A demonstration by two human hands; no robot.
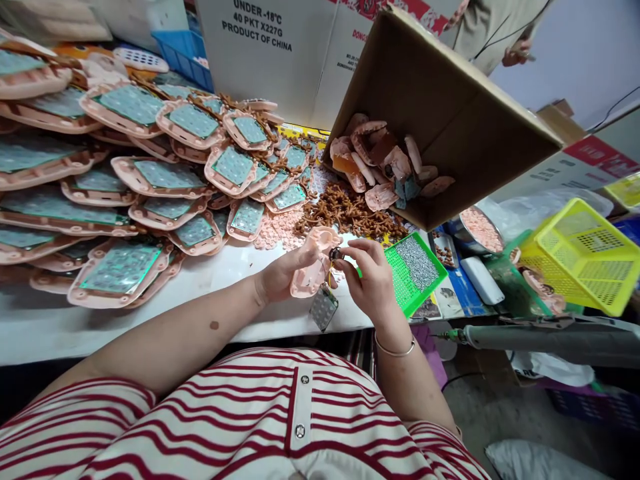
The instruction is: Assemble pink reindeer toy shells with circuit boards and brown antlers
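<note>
In front of my body, my left hand (283, 272) is closed around a pink plastic shell (309, 277). My right hand (369, 275) pinches a small dark round part (337, 254), which looks like a little speaker, at the shell's right side. A yellow wire runs down from there to a circuit board with pale keys (324, 309), hanging below the shell near the table edge. Several pink shells fitted with boards (233, 167) are piled to the left of my hands. Small brown plastic pieces (345, 208) and pale pink pieces (281, 229) lie heaped just behind the shell.
A tilted cardboard box (480, 140) with pink shells inside stands behind on the right. Beside my right hand is a green tray (440, 270) of small metal screws. Farther right are a yellow basket (583, 257) and an electric screwdriver (520, 337). Another person's hand (519, 53) shows at the back.
</note>
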